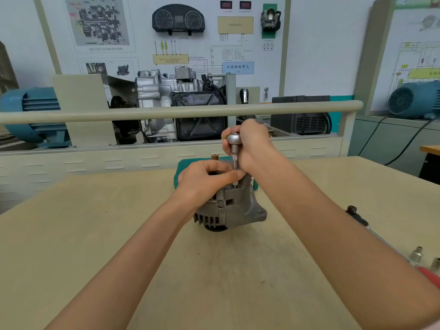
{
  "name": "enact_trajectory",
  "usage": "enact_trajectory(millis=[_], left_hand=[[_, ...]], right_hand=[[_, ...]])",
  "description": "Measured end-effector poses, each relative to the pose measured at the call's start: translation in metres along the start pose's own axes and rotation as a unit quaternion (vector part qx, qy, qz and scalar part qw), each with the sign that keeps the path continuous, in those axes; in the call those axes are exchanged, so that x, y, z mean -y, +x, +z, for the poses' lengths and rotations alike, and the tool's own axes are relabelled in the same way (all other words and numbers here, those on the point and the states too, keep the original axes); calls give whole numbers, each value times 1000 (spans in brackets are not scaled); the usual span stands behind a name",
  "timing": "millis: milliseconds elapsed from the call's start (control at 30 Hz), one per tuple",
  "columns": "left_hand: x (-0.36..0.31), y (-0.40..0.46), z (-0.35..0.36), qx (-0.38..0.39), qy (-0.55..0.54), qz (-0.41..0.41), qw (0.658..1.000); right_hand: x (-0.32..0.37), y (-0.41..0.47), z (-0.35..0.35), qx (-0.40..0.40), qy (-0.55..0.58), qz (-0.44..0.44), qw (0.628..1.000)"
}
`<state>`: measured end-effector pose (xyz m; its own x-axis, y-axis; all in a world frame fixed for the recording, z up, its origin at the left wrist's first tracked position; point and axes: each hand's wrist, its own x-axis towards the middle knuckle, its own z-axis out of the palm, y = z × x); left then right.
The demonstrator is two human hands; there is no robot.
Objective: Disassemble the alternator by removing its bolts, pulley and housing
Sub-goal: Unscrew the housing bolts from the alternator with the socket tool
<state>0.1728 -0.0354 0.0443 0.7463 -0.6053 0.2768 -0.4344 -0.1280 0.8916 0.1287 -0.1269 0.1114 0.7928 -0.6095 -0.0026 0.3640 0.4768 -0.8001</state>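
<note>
I see the alternator (234, 208) standing on the bench (95, 234), near its middle, pulley end down. Its housing (247, 206) is grey cast metal with vent slots along the lower rim and a mounting ear jutting toward the right. The dark pulley (215, 228) just shows under the body, against the bench top. A ratchet with a slim extension (235, 160) stands nearly upright on top, its tip set on a bolt (235, 186) at the housing's upper edge.
</note>
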Motion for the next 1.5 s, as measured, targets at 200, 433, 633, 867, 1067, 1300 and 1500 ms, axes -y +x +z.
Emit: enact_trajectory(millis=[200, 433, 633, 867, 1067, 1300, 1500], left_hand=[[-2, -3, -3, 16, -3, 6, 1000], [1, 0, 2, -9, 13, 28, 999], [1, 0, -8, 58, -2, 14, 998], [3, 1, -5, 18, -32, 32, 999], [1, -1, 1, -11, -13, 41, 999], [0, -2, 1, 11, 19, 24, 999], [1, -2, -6, 46, 2, 22, 999]], right_hand=[[11, 7, -8, 176, 2, 162, 971], [-18, -3, 3, -81, 60, -134, 986], [9, 5, -8, 134, 16, 150, 979], [-1, -4, 0, 102, 7, 76, 992], [-4, -8, -1, -36, 156, -13, 987], [14, -1, -6, 50, 61, 109, 991], [21, 14, -5, 217, -101, 255, 937]])
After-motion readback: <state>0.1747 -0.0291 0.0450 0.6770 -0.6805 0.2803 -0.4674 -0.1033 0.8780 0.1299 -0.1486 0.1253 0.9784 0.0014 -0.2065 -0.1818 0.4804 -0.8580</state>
